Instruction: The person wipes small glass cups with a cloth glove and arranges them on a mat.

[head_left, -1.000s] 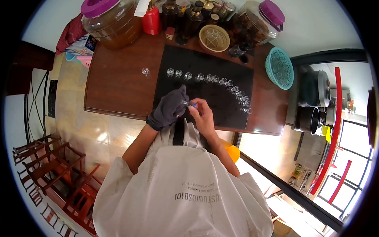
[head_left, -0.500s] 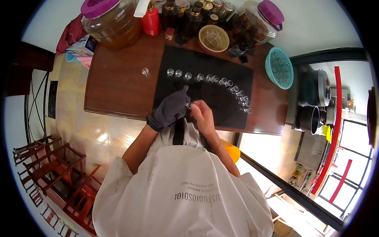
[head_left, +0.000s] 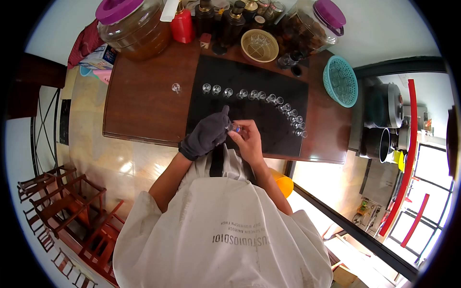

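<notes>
My left hand [head_left: 207, 133], in a dark grey glove, is closed around a small clear glass [head_left: 234, 128] just past the table's near edge. One gloved finger points up and away from me. My bare right hand [head_left: 247, 141] pinches the same glass from the right, thumb and fingers on its end. Part of the glass is hidden inside the glove. Ahead of both hands, several small stemmed glasses [head_left: 243, 94] stand in a curved row on a black mat [head_left: 259, 122]. A lone small glass [head_left: 176, 88] stands left of the mat on brown wood.
A blue basket of glasses [head_left: 356, 81] sits at the wooden table's [head_left: 139, 110] right side. Along the back are a tan basket [head_left: 260, 57], a red bottle [head_left: 183, 28], dark bottles and two large jars with purple lids. An orange bucket [head_left: 284, 185] is below the near edge.
My right hand has shifted slightly, its fingers now extended along the glass, and more of the glass shows between the hands. The row of glasses stays as it was.
</notes>
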Demonstrator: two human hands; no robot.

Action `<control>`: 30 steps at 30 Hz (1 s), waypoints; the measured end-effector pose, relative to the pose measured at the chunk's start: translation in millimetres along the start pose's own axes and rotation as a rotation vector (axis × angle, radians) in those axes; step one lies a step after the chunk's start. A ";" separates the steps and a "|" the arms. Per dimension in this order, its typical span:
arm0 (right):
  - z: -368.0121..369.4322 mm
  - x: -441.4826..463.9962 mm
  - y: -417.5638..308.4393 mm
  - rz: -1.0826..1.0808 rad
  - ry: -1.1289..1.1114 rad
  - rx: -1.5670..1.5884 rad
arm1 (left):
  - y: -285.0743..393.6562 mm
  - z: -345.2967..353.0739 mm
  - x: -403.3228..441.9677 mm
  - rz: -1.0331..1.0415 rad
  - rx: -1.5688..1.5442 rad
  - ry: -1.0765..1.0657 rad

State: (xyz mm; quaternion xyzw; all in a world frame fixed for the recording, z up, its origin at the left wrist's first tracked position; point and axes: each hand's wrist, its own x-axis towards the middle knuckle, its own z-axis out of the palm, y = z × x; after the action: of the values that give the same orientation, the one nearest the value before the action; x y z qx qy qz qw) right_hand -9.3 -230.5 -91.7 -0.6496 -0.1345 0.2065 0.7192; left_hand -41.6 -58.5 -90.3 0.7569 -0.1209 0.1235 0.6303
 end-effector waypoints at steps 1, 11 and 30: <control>-0.1 -0.2 0.5 -0.016 0.000 -0.003 | 0.4 -0.2 -0.3 0.071 0.043 0.007; 2.1 -1.3 3.2 -0.045 0.008 -0.063 | -13.8 -5.6 -14.1 0.047 0.202 -0.023; 0.7 -2.3 5.3 -0.019 0.017 -0.144 | -4.7 -7.7 -3.3 -0.049 0.273 -0.167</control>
State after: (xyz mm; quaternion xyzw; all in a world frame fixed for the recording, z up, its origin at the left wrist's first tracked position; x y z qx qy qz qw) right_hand -12.3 -230.6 -96.6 -0.7000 -0.1489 0.1839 0.6738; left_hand -43.3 -50.0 -94.5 0.8459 -0.1363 0.0601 0.5121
